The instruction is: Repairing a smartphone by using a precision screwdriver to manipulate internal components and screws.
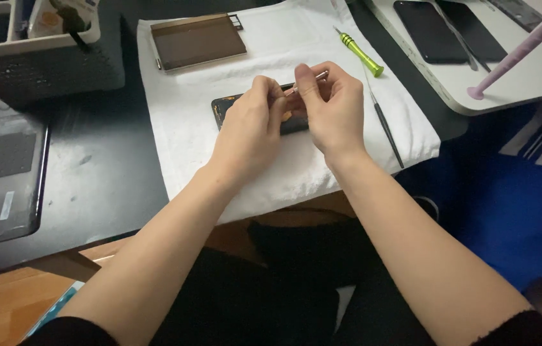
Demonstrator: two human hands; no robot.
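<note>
A dark opened phone [227, 106] lies on a white towel [187, 141] and is mostly covered by my hands. My left hand [250, 128] rests on it with fingertips pinched together over its upper edge. My right hand [332, 106] is closed around thin metal tweezers [312, 79], whose tip points left toward my left fingertips. Both hands meet above the phone's middle. What sits between the fingertips is too small to tell.
On the towel lie a brown flat panel [197, 41], a green-handled screwdriver [360, 54] and a thin dark probe [386, 131]. A phone back cover [1, 176] lies at left, a basket [40, 57] behind it. Two dark phones [430, 32] and a pink tool [521, 48] sit on a white tray at right.
</note>
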